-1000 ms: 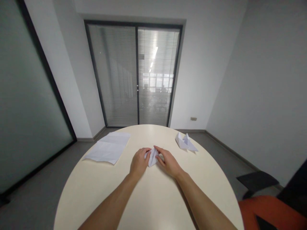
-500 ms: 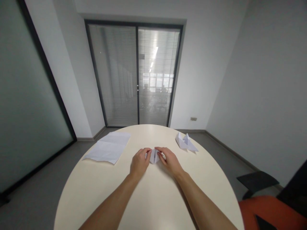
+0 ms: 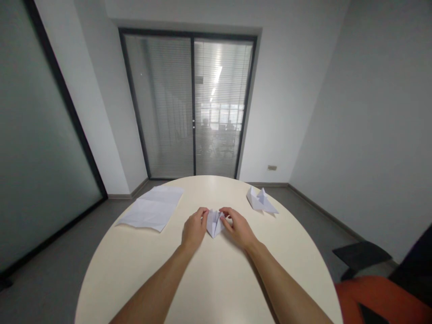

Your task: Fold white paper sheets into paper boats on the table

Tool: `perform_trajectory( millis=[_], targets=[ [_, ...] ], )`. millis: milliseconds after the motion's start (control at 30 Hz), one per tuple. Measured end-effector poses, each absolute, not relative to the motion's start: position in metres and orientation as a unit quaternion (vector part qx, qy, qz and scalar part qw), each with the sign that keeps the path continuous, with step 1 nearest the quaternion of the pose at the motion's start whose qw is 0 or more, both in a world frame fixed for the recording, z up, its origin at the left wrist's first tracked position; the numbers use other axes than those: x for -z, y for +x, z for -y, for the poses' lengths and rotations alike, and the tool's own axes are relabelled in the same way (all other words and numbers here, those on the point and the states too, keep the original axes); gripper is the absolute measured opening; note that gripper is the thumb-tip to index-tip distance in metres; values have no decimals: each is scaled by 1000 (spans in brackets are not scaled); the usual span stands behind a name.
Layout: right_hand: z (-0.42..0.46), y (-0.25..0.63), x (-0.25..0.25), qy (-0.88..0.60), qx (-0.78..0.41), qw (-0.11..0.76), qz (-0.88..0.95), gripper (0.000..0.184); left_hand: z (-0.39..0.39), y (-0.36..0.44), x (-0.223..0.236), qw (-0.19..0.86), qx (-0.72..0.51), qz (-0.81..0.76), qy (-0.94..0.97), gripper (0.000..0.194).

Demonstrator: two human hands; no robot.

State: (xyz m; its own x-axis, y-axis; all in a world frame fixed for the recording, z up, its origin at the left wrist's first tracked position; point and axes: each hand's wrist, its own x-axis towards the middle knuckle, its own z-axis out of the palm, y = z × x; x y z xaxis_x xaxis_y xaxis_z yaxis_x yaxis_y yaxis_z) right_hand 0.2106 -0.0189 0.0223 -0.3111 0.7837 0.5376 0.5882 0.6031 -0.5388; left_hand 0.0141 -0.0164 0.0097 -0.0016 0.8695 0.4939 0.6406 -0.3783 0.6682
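Observation:
A small piece of folded white paper point(image 3: 213, 223) is held between my two hands, low over the middle of the table. Its lower tip points toward me and its folds stand partly spread apart. My left hand point(image 3: 195, 228) pinches its left edge, thumb and fingers closed. On the other side my right hand point(image 3: 238, 226) grips the right edge between thumb and fingertips. The fingertips hide parts of both edges.
The round cream table point(image 3: 209, 283) carries a creased white paper sheet point(image 3: 153, 208) at left and a folded paper boat point(image 3: 262, 201) at right. An orange chair point(image 3: 381, 297) with a black armrest point(image 3: 362, 253) stands at the lower right. Glass doors point(image 3: 193, 103) are beyond.
The folded paper has spread wider, and more of its inner folds shows. My left hand has shifted slightly left, while my right hand stays nearly in place.

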Motion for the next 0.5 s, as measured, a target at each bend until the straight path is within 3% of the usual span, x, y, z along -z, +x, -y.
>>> perform_trajectory(
  millis=[267,500],
  targets=[
    [13,216,-17,-480,-150,421,755,15,7,8,-4,153,-493,-567,642,23],
    [6,220,-11,-480,-183,466,721,31,-7,3,6,155,-572,-592,546,23]
  ],
)
